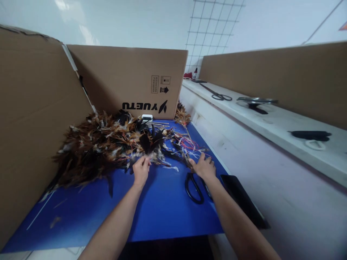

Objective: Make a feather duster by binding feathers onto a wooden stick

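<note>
Two cardboard walls (127, 79) fence off the left and back of the work spot, and a blue mat (162, 206) covers the table inside them. Across the mat's far left lies a big heap of brown and black feathers (94, 148), running from the left wall toward the middle. To its right sits a smaller tangle of red and pale threads (189, 144) with thin sticks (158, 124) behind it. A dark phone (241, 198) lies at the mat's right edge, and black scissors (195, 186) rest just under the right wrist.

The left hand (141, 169) is at the near edge of the heap, fingers drawn together and seemingly pinching a small tuft. The right hand (204, 167) lies half-curled over the threads, touching them; whether it grips any I cannot tell.

This looks like the picking-out step: feathers gathered for binding. The next move calls for a clean pull of the tuft without dragging the heap along.
</note>
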`<state>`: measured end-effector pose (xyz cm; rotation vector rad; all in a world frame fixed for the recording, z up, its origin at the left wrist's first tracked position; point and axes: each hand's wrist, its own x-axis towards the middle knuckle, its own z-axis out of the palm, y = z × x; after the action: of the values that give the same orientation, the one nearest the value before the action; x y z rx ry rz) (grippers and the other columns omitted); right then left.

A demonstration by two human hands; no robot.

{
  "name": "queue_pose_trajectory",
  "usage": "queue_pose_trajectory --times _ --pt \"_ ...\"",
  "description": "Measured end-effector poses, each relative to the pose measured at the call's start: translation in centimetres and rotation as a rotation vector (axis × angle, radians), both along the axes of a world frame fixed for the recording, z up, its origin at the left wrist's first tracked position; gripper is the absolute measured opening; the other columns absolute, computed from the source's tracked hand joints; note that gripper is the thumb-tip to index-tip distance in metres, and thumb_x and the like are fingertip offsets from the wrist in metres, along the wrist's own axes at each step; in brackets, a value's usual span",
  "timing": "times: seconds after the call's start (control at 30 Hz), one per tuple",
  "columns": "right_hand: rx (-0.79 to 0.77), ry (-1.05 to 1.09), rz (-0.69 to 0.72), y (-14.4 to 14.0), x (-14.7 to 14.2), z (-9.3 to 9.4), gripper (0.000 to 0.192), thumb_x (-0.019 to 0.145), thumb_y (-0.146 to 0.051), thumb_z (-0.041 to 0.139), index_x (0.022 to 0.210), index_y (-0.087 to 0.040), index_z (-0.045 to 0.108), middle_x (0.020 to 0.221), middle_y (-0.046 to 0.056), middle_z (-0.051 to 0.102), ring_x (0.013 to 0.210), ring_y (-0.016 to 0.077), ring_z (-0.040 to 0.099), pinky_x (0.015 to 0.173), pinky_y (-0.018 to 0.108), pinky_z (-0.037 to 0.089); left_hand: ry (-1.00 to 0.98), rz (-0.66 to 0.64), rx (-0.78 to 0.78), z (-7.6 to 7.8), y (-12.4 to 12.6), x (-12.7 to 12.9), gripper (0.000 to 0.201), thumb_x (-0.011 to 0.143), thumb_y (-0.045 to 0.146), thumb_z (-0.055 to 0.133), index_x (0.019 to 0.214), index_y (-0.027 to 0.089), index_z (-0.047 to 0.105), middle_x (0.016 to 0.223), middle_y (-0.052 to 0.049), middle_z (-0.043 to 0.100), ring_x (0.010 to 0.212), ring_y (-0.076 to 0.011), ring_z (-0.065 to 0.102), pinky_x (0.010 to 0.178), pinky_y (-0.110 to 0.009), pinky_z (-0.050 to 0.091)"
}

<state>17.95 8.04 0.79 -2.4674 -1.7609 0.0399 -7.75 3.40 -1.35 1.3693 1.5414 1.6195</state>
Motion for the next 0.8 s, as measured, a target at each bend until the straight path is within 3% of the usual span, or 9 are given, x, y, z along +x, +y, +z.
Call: queue_pose_trajectory --times 0.27,0.47,0.6,0.7,0.8 --pt "-0.056 0.046 0.08 5.7 -3.9 -0.1 0.072 0.086 -0.061 0.027 0.133 -0.007 0.032 0.126 0.029 0.043 0.119 0.0377 0.041 0.093 0.047 0.03 -0.069 -0.006 -0.052 -0.2 0.9 0.2 0.032 0.086 0.04 0.045 0.07 0.016 0.06 0.053 0.003 0.05 0.04 -0.0077 0.04 0.045 -0.021 0.031" --pt "-0.068 0.049 0.137 8.9 -8.2 0.1 0.072 0.085 -0.059 0.035 0.133 -0.006 0.032 0.128 0.029 0.041 0.121 0.0382 0.039 0.094 0.049 0.028 -0.129 -0.003 -0.061 -0.3 1.2 0.3 0.031 0.085 0.04 0.046 0.073 0.016 0.061 0.055 0.003 0.051 0.039 -0.0066 0.04 0.041 -0.019 0.03" --pt "-0.063 0.055 0.249 10.0 -10.7 0.7 0.066 0.084 -0.054 0.042 0.133 -0.011 0.034 0.128 0.025 0.044 0.12 0.035 0.041 0.093 0.046 0.031 -0.133 0.011 -0.072 -0.1 1.3 0.3 0.031 0.084 0.04 0.047 0.069 0.015 0.06 0.053 0.004 0.049 0.038 -0.0062 0.04 0.04 -0.018 0.03" --pt "-0.04 0.066 0.344 10.3 -10.9 1.8 0.054 0.086 -0.053 0.04 0.128 -0.019 0.04 0.122 0.017 0.051 0.11 0.0286 0.052 0.087 0.038 0.039 -0.134 0.024 -0.076 -0.2 1.3 0.3 0.033 0.085 0.04 0.047 0.066 0.016 0.058 0.051 0.004 0.048 0.037 -0.0063 0.039 0.04 -0.018 0.029" --pt "0.037 0.044 0.334 10.2 -8.6 2.9 0.048 0.092 -0.05 0.024 0.125 -0.022 0.044 0.121 0.015 0.052 0.106 0.026 0.054 0.085 0.037 0.041 -0.108 0.025 -0.072 -0.4 1.4 0.3 0.033 0.085 0.039 0.046 0.064 0.016 0.058 0.049 0.004 0.047 0.038 -0.0063 0.038 0.042 -0.019 0.03"
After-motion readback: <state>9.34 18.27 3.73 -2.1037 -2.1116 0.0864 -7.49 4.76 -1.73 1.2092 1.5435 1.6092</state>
